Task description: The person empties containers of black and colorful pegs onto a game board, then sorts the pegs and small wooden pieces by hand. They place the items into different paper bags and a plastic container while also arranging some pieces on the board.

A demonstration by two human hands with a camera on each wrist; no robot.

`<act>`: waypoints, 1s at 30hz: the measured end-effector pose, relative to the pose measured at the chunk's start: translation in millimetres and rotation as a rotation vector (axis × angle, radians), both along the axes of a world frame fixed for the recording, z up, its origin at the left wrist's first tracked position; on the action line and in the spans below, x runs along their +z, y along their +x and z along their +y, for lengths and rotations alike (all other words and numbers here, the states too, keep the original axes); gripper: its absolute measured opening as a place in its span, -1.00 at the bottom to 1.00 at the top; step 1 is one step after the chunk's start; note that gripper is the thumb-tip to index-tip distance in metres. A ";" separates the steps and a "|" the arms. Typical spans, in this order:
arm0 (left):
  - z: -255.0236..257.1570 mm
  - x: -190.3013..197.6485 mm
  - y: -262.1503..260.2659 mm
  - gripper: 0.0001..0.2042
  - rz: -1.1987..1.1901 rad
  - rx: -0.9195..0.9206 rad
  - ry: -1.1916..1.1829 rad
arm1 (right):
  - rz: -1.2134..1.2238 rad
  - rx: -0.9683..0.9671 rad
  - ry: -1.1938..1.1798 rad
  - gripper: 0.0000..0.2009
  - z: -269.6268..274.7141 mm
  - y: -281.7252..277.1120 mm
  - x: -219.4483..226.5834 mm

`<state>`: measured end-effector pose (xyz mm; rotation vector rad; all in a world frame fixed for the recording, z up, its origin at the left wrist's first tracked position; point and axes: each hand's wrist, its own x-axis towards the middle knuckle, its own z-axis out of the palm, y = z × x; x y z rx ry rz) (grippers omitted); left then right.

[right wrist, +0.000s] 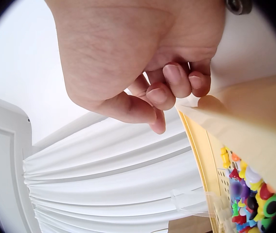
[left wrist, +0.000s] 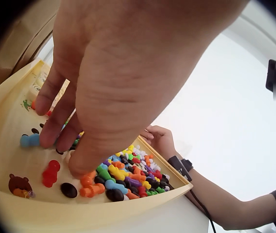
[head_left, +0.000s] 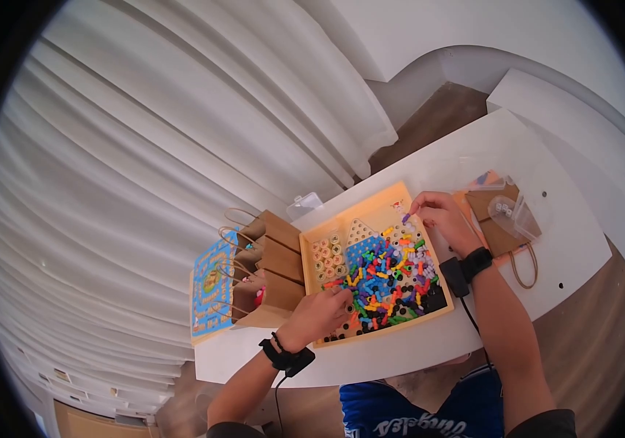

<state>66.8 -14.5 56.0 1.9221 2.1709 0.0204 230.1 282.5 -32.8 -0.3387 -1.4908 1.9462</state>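
The right hand [head_left: 436, 215] seems to pinch a purple peg [head_left: 405, 217] between thumb and finger, probably to keep the small piece steady (the right wrist view doesn't show it). The left hand [head_left: 316, 317] has its fingers loosely apart and reaching down among the pegs [head_left: 382, 270], its thumb beside an orange peg [left wrist: 92, 189]; I can't tell whether it has hold of anything. The tray [left wrist: 94, 213] has raised sides, which likely stop the heap rolling away. Upright paper bags [head_left: 280, 292] crowd its left edge; pegs lie sparser in the corner under the left hand, leaving fingers more room.
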 end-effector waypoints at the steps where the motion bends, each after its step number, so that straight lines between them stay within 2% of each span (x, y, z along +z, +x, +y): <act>1: -0.5 3.4 2.0 -0.78 0.002 -0.004 -0.005 | 0.000 0.003 0.001 -0.90 0.2 -1.0 -1.1; 11: -1.1 -7.7 -0.4 -0.74 0.102 -0.074 0.045 | -0.027 -0.009 0.018 -0.89 -1.9 1.7 4.7; 13: -0.8 -10.4 -6.4 -0.79 -0.047 0.040 0.027 | -0.010 0.007 -0.007 -0.89 -2.2 2.5 5.1; 19: 2.1 -8.6 -13.3 -0.82 -0.034 0.133 0.064 | -0.002 -0.005 0.004 -0.89 -1.1 0.1 1.4; 30: 1.9 -5.9 -6.3 -0.76 0.009 0.016 0.064 | -0.004 0.006 -0.001 -0.88 -0.7 0.0 0.8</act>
